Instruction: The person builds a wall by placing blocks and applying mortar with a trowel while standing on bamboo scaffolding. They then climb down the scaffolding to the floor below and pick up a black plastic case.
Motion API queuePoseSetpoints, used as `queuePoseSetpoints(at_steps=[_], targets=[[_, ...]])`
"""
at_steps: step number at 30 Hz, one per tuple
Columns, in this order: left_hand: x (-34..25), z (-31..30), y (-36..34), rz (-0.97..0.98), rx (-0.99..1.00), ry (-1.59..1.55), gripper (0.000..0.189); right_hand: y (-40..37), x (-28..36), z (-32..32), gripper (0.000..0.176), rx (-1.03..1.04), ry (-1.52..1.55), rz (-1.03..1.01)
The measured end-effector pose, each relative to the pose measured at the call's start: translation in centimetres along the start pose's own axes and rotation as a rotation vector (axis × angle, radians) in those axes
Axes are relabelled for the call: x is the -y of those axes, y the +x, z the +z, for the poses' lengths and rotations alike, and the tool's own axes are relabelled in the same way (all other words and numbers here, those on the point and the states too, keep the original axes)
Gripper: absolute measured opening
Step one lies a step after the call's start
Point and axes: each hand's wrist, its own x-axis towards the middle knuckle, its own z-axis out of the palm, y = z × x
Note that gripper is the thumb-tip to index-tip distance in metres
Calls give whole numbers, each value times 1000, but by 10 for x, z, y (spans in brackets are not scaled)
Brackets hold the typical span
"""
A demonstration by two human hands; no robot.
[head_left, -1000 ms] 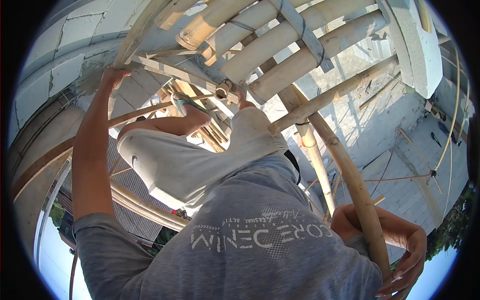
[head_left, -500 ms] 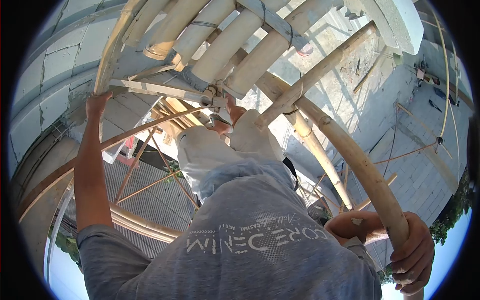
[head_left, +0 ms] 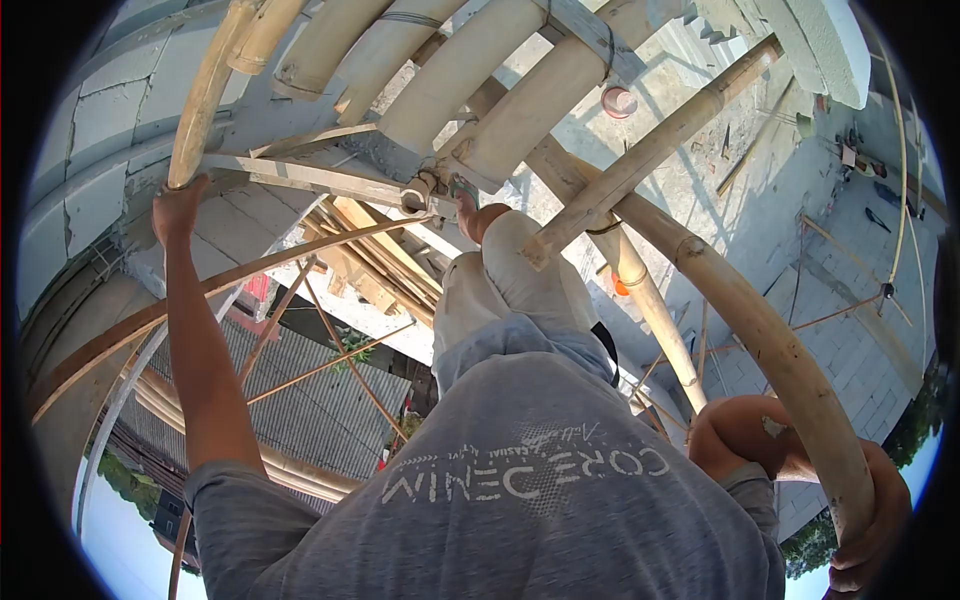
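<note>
At the upper left, my left hand (head_left: 178, 210) is closed at the lower end of an upright bamboo pole (head_left: 205, 100), its fingers partly hidden. At the lower right, my right hand (head_left: 875, 520) wraps around a long, thick bamboo pole (head_left: 755, 330) that slants up toward the middle. That pole meets a crossing bamboo pole (head_left: 660, 150) near a dark tie. Below me, one sandalled foot (head_left: 466, 208) rests by the lashed joint of a wooden beam (head_left: 310, 178). The other foot is hidden.
A row of thick bamboo lengths (head_left: 460, 75) forms a platform ahead. Pale block walls (head_left: 110, 120) stand left. Far below lie a concrete floor, a reddish bucket (head_left: 619, 102) and stacked planks (head_left: 370, 255). A thin diagonal pole (head_left: 250, 265) crosses beneath my left arm.
My body and view have shifted. One foot has gone out of sight behind my leg, while the other stays by the beam joint. Both hands remain at their poles.
</note>
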Motion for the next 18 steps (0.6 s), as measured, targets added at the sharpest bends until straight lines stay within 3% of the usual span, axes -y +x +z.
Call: queuePoseSetpoints(at_steps=[4,6,11,13,16,18], targets=[[-3,6,-11,-65,-94,13,79,-32,-25,11,15,-155,-333,135],[-4,12,-19,-21,-299,-4,79,-51,-46,25,17,-218,-503,209],[-4,19,-18,-94,-312,23,80,-98,-99,35,21,-318,-713,316],[3,26,-17,-51,-426,46,85,-118,-123,40,22,-309,-745,339],[9,27,-14,-117,-358,34,91,-143,-148,41,25,-299,-791,359],[14,31,-7,-56,-382,43,96,-167,-165,43,27,-295,-816,374]])
